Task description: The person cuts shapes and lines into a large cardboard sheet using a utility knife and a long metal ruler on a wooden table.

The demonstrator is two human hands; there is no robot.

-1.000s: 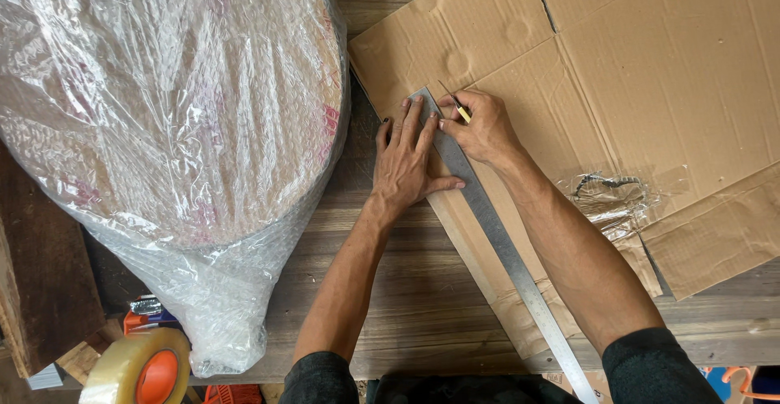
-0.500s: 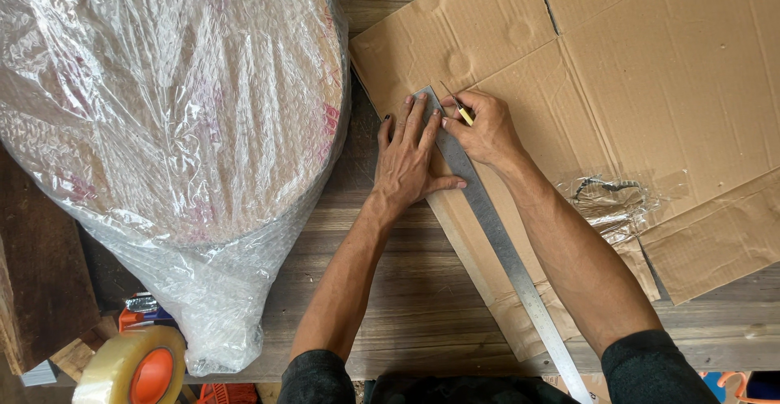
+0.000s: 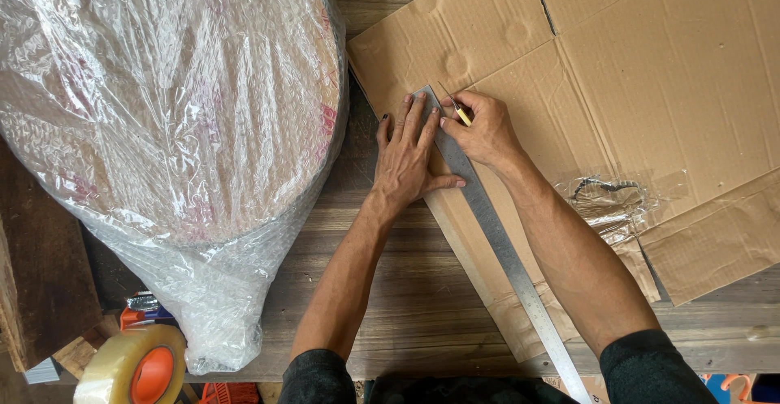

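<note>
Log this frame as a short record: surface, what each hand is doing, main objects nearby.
surface: wooden plank table
left hand: pressed flat on the long metal ruler
right hand: grips a thin yellow-tipped marking or cutting tool at the ruler's edge; which one is unclear
under ruler: flattened brown cardboard sheet
left side: large round bundle in clear bubble wrap
bottom left: roll of clear packing tape with orange core

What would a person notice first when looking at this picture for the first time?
The huge round bundle wrapped in bubble wrap fills the left half of the wooden table. To its right lies a flattened sheet of cardboard: the left hand presses a long metal ruler flat on it, and the right hand holds a small yellow-handled tool at the ruler's edge. A roll of clear tape sits at the bottom left.
</note>
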